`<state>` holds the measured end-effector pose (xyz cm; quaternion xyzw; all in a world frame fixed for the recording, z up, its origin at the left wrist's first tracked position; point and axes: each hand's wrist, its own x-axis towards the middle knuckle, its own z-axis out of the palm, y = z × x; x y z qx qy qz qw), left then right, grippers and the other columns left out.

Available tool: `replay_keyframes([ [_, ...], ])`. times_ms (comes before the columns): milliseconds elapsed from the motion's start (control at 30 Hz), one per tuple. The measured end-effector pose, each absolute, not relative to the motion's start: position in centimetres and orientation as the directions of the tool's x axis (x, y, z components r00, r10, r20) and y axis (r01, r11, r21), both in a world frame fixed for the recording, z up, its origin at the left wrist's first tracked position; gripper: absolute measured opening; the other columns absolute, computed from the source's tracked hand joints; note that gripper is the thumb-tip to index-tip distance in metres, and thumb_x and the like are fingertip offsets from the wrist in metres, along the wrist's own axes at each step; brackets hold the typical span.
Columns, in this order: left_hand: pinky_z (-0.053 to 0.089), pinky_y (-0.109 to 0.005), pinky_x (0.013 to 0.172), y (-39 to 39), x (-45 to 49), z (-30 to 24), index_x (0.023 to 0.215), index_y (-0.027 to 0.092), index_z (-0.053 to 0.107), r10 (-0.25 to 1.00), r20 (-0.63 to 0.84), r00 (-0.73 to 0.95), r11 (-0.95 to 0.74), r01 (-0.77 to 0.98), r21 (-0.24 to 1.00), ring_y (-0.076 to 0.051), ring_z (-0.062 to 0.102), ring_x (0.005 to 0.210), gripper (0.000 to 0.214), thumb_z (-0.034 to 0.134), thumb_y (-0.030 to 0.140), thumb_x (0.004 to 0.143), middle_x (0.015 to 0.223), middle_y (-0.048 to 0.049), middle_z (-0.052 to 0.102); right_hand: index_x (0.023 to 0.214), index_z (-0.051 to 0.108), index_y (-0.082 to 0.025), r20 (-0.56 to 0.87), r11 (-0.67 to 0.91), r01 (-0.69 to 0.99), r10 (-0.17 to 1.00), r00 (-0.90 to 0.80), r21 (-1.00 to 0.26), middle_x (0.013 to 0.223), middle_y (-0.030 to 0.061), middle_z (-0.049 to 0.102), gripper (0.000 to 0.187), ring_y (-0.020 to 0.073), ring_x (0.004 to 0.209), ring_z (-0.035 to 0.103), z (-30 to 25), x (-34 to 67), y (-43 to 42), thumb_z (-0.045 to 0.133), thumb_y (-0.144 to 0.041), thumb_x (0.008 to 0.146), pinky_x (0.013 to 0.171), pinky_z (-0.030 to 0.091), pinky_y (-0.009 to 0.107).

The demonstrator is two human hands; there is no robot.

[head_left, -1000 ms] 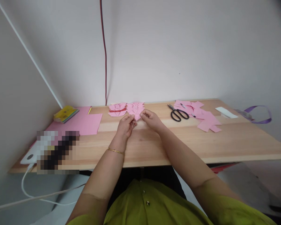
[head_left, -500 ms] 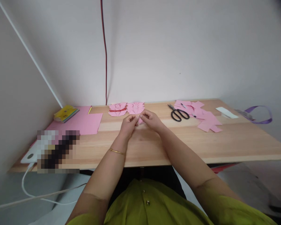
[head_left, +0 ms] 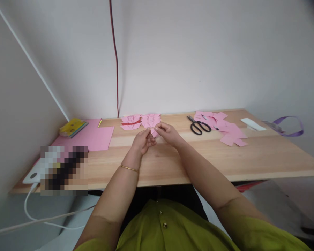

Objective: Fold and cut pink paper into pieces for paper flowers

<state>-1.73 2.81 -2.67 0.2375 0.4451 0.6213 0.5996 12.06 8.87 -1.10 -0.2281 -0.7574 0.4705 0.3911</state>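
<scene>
A small folded piece of pink paper (head_left: 154, 132) is pinched between the thumb and fingers of my right hand (head_left: 168, 134), above the middle of the table. Beside its left edge is my left hand (head_left: 142, 142), with the thumb close to the paper and the other fingers loosely apart below. Part of the paper is covered by my right fingers. Just behind my hands lie two pink folded-paper pieces with toothed edges: a plain one (head_left: 151, 119), and one with a red band (head_left: 131, 126) across it.
Black-handled scissors (head_left: 196, 128) lie to the right, near loose pink paper pieces (head_left: 234, 134) with a pen on them. Farther right is a white strip (head_left: 253, 124). At left are pink sheets (head_left: 94, 137), a yellow packet (head_left: 73, 127) and a white device (head_left: 32, 176) with a cable.
My left hand has loosened from the pinch at the paper and drawn slightly left, with its fingers spreading. More of the pink paper shows. My right hand still pinches it.
</scene>
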Motion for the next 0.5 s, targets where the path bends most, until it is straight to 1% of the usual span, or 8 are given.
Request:
replay_keyframes([
  [67, 0.049, -0.028, 0.053, 2.7, -1.8, -2.6, 0.074, 0.014, 0.056, 0.951, -0.303, -0.057, 0.219, -0.568, 0.794, -0.011, 0.055, 0.048, 0.025, 0.065, 0.038, 0.077, 0.06, -0.0027, 0.06, 0.076, 0.053, -0.018, 0.385, 0.442, -0.044, 0.722, -0.576, -0.896, 0.069, -0.0021, 0.047, 0.024, 0.0119, 0.066, 0.043, -1.1, 12.1, 8.9, 0.053, -0.042, 0.083, 0.065, 0.036, 0.025],
  [133, 0.049, -0.026, 0.053, 2.6, -1.9, -2.5, 0.077, 0.013, 0.058, 0.95, -0.313, -0.001, 0.246, -0.616, 0.748, -0.01, 0.055, 0.05, 0.017, 0.064, 0.029, 0.079, 0.063, -0.0043, 0.062, 0.076, 0.054, -0.018, 0.39, 0.437, -0.061, 0.723, -0.57, -0.898, 0.07, -0.0015, 0.049, 0.024, 0.0124, 0.068, 0.045, -1.1, 12.2, 9.0, 0.054, -0.041, 0.083, 0.067, 0.038, 0.026],
  [200, 0.049, -0.022, 0.054, 2.6, -2.0, -2.4, 0.078, 0.013, 0.058, 0.954, -0.299, -0.021, 0.209, -0.668, 0.714, -0.008, 0.055, 0.05, 0.009, 0.064, 0.019, 0.078, 0.062, -0.0025, 0.062, 0.079, 0.057, -0.018, 0.394, 0.432, -0.079, 0.715, -0.578, -0.899, 0.074, 0.0, 0.054, 0.023, 0.0132, 0.072, 0.049, -1.1, 12.2, 9.0, 0.054, -0.041, 0.083, 0.072, 0.04, 0.027],
  [267, 0.048, -0.02, 0.054, 2.7, -2.1, -2.3, 0.078, 0.013, 0.058, 0.959, -0.277, -0.055, 0.163, -0.692, 0.703, -0.006, 0.054, 0.049, 0.007, 0.065, 0.013, 0.076, 0.062, -0.0007, 0.062, 0.086, 0.059, -0.019, 0.388, 0.423, -0.078, 0.724, -0.57, -0.903, 0.082, 0.0019, 0.058, 0.022, 0.0142, 0.078, 0.053, -1.3, 12.1, 9.2, 0.056, -0.04, 0.082, 0.077, 0.043, 0.028],
  [333, 0.048, -0.018, 0.056, 2.8, -2.1, -2.3, 0.08, 0.013, 0.058, 0.962, -0.256, -0.095, 0.121, -0.692, 0.712, -0.005, 0.054, 0.05, 0.011, 0.066, 0.01, 0.074, 0.064, 0.0005, 0.062, 0.096, 0.059, -0.02, 0.379, 0.416, -0.05, 0.764, -0.523, -0.908, 0.092, 0.0035, 0.059, 0.026, 0.0149, 0.083, 0.055, -1.7, 12.0, 9.4, 0.059, -0.04, 0.08, 0.08, 0.044, 0.03],
  [400, 0.049, -0.019, 0.058, 3.0, -2.2, -2.4, 0.083, 0.015, 0.056, 0.957, -0.246, -0.154, 0.077, -0.683, 0.726, -0.005, 0.056, 0.051, 0.018, 0.067, 0.007, 0.072, 0.065, 0.0014, 0.062, 0.104, 0.057, -0.02, 0.371, 0.408, -0.02, 0.808, -0.458, -0.913, 0.096, 0.0041, 0.059, 0.032, 0.0148, 0.084, 0.055, -2.1, 11.9, 9.8, 0.058, -0.042, 0.08, 0.081, 0.045, 0.03],
  [500, 0.051, -0.022, 0.063, 3.1, -2.2, -2.6, 0.085, 0.016, 0.055, 0.949, -0.227, -0.218, 0.024, -0.669, 0.743, -0.006, 0.058, 0.054, 0.024, 0.069, 0.006, 0.069, 0.065, 0.0021, 0.062, 0.101, 0.058, -0.019, 0.318, 0.352, -0.007, 0.836, -0.447, -0.936, 0.091, 0.0038, 0.06, 0.033, 0.0146, 0.083, 0.055, -2.5, 11.8, 10.2, 0.053, -0.046, 0.083, 0.079, 0.046, 0.03],
])
